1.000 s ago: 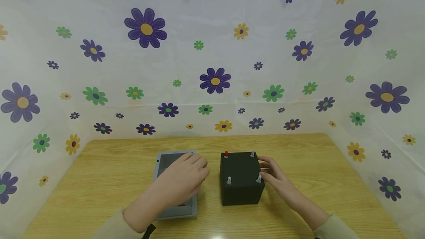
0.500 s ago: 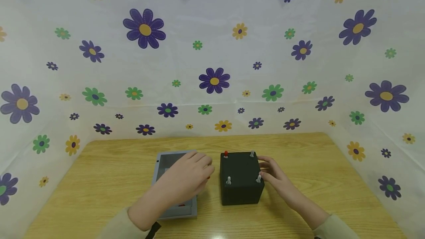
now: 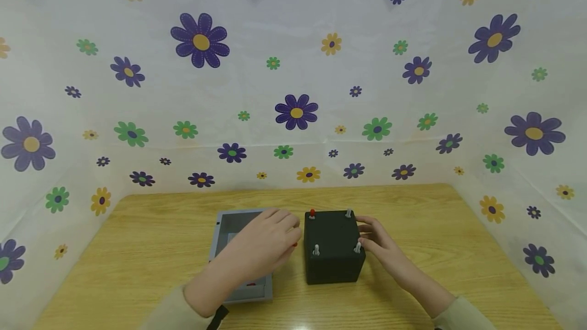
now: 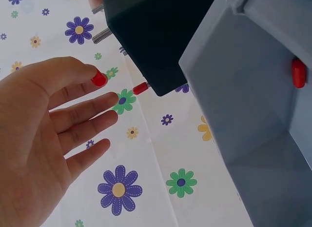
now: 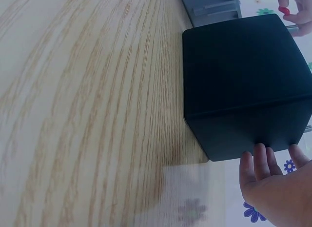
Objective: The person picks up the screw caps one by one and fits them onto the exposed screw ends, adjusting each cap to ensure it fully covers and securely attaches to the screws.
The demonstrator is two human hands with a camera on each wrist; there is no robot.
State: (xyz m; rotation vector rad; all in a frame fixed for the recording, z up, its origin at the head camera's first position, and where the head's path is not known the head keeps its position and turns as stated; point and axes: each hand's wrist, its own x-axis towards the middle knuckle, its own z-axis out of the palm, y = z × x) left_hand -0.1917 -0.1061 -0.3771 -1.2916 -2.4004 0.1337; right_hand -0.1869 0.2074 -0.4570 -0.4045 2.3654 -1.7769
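Observation:
My left hand is raised over the grey bin's right side, pinching a small red cap between thumb and forefinger. To its right on the table stands a black box with metal posts on its top corners. Threads show on one metal post in the left wrist view. The far left post wears a matching red cap; the other posts are bare metal. My right hand rests its fingers against the box's right side, as the fingertips show in the right wrist view.
The grey bin stands left of the box, partly hidden under my left forearm. Another red cap lies inside it. Flower-printed white cloth walls the wooden table at the back and sides.
My left hand has moved right, from over the bin toward the box, and the red cap in its fingers has come into sight. The right hand and the box have stayed put.

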